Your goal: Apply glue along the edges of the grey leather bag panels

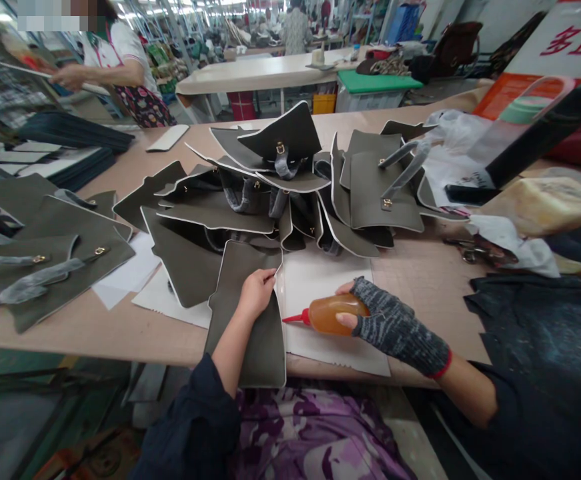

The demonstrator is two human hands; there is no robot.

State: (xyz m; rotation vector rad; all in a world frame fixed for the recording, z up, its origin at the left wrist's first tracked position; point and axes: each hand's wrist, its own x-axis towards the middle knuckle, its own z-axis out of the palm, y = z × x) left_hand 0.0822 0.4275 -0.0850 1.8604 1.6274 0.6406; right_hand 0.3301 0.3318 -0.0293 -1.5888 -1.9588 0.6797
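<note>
My left hand (259,292) pinches the upper right edge of a dark olive leather bag panel (247,353) with a pale rim. The panel lies in front of me and overhangs the table's near edge. In my right hand (370,315), which wears a grey fingerless knit glove, is a squeeze bottle (335,315) of amber liquid, probably glue. Its red nozzle tip is at the panel's right edge, a little below my left fingers. Under the bottle lies a white board (320,280).
Several olive bag panels with wrapped handles (280,160) are heaped behind my hands. More panels (70,247) lie at left. A black lamp arm or pole (545,127), plastic bags and dark sheets (545,327) occupy the right. A co-worker (120,67) stands at the far left.
</note>
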